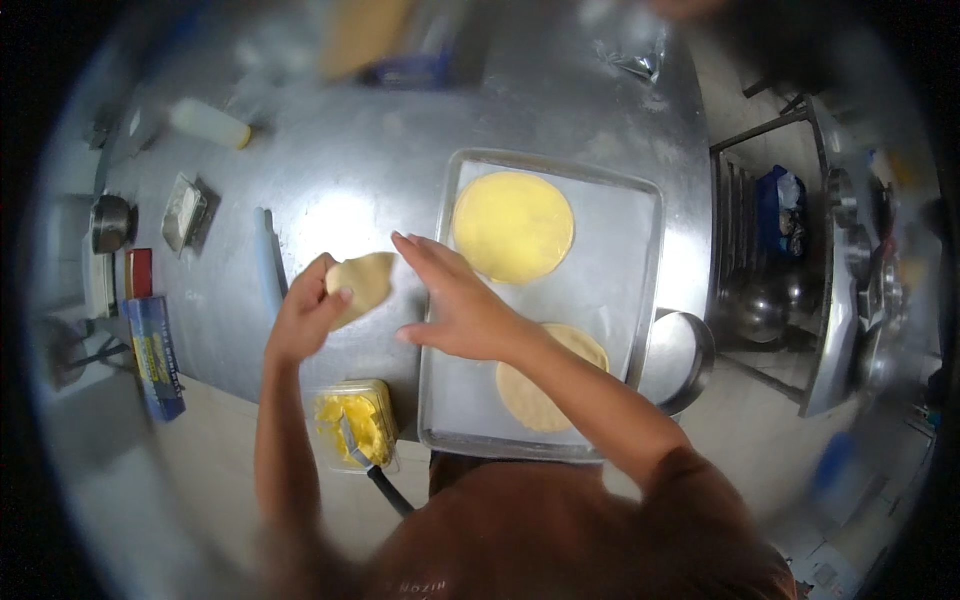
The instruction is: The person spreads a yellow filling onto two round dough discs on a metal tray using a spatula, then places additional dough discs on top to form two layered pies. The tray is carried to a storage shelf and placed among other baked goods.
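Observation:
My left hand [308,312] grips a pale piece of dough [362,284] above the steel table, thumb on top of it. Just right of the dough, my right hand [450,300] is held open, its thumb and fingers apart, over the left rim of a baking tray [625,300]. On that tray lie two flat dough rounds. The far dough round [514,226] has a bright yellow, smooth top; the near dough round [545,395] is plain and partly hidden under my right forearm. A tub of yellow spread [382,395] stands at the near edge with a black-handled spatula [372,470] in it.
A round metal pan [676,362] sits against the tray's right side. Left of my hands lies a pale blue stick-like tool [268,262]. Farther left are a foil container [186,212], a bottle [210,122] and a blue box [155,355]. A metal rack [765,250] stands beyond the table's right edge.

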Available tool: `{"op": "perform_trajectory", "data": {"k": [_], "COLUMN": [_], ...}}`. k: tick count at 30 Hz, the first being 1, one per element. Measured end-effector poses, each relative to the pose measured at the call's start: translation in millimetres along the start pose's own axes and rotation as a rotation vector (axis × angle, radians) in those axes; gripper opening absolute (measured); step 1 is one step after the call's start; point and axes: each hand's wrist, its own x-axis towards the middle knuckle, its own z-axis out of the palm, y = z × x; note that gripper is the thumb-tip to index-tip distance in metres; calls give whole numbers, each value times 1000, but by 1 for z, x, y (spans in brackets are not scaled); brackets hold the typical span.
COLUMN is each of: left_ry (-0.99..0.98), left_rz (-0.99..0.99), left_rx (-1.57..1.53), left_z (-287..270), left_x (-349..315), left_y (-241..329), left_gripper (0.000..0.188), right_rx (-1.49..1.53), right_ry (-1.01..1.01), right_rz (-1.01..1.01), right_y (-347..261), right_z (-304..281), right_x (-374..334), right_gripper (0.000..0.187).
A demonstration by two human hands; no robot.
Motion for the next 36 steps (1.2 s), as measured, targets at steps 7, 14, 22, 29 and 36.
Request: {"op": "perform_trajectory", "data": {"k": [7, 14, 22, 29, 36], "left_ry": [-270, -493, -208, 63, 40], "left_rz": [116, -106, -136, -232, -540], "left_rx": [-306, -1118, -1374, -1293, -1477], "left_z": [53, 175, 208, 188, 144], "left_x": [-10, 1, -12, 8, 9], "left_y": [64, 1, 17, 12, 16], "left_gripper": [20, 96, 80, 48, 47], "right_rx": [444, 1471, 1605, 1522, 1595], "right_ry": [-577, -257, -8, 147, 155], "right_rz": [552, 923, 746, 731, 715], "right_y": [-25, -65, -62, -10, 25], "right_z": [-88, -121, -138, -144, -134], "right_x": [-13, -54, -74, -97, -97], "right_gripper": [35, 56, 75, 74, 68]}}
